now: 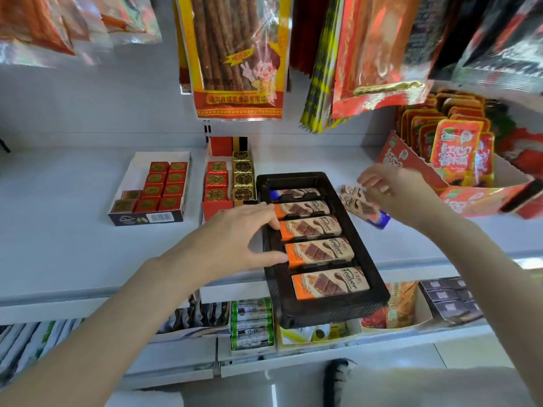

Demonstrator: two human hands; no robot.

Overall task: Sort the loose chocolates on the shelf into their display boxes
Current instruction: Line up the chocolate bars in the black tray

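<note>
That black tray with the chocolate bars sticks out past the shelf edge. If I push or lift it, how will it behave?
The black tray looks like thin moulded plastic, so it would probably flex if lifted by one end. Its near end overhangs the shelf, so a pull toward you might tip it. The left hand rests at its side; on the smooth shelf it likely slides easily.

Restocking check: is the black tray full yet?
Not full. The black tray holds five bars, but its far end is bare, and loose bars lie outside it.

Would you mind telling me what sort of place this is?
Most likely a small shop's snack aisle: sealed snack packets hang above a white shelf, and chocolate bars sit in a black display tray beside boxes of wrapped chocolate squares.
</note>
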